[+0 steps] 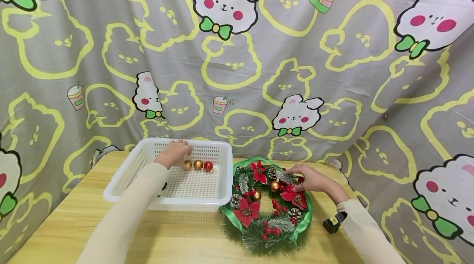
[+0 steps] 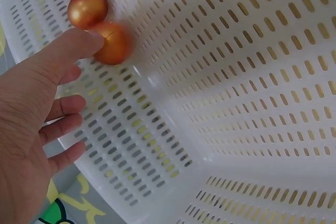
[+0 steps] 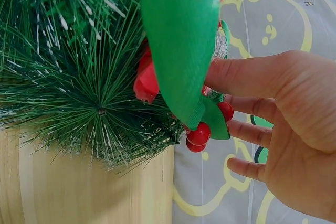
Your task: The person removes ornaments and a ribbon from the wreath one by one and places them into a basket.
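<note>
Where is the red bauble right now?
In the head view the red bauble lies inside the white basket, near its far wall, rightmost of three in a row beside two gold baubles, just right of the left hand.

No readable text is showing anywhere — no words, brand names, numbers or signs. The backdrop cloth [image 1: 333,70] is carrying only pictures: cartoon rabbits, cups and a cake slice, none with lettering. The white basket [image 1: 222,161], the wreath [image 1: 266,206] and the small black device [image 1: 333,223] on the table are showing no label that can be read.
</note>
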Demonstrator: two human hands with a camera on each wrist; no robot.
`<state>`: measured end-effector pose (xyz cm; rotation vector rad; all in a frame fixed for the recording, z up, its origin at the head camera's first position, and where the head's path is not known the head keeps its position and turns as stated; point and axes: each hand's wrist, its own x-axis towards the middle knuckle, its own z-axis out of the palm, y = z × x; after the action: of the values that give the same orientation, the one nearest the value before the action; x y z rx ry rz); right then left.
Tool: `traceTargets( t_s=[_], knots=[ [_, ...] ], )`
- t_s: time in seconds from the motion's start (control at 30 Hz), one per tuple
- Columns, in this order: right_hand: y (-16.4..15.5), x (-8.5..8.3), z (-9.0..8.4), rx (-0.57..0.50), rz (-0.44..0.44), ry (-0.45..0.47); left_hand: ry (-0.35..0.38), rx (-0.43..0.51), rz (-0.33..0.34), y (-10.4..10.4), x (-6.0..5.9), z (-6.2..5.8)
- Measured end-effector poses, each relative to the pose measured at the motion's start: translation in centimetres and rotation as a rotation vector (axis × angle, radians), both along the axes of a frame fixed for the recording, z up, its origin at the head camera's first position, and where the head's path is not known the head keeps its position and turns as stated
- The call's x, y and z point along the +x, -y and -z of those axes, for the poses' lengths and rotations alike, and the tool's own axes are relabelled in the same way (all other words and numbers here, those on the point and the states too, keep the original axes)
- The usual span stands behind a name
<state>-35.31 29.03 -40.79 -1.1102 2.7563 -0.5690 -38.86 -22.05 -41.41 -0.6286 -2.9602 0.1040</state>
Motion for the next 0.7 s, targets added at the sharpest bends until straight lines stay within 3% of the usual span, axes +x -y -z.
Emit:
traceTargets(
  t_s=[0.33, 0.7],
  knots=[
    [0.1, 0.1, 0.1, -0.009, -0.004, 0.010, 0.018, -0.006, -0.025, 0.1, -0.1, 0.4],
    [0.2, 0.0, 0.0, -0.012, -0.011, -0.001, 0.000, 0.035, -0.012, 0.1, -0.1, -0.7]
  ],
)
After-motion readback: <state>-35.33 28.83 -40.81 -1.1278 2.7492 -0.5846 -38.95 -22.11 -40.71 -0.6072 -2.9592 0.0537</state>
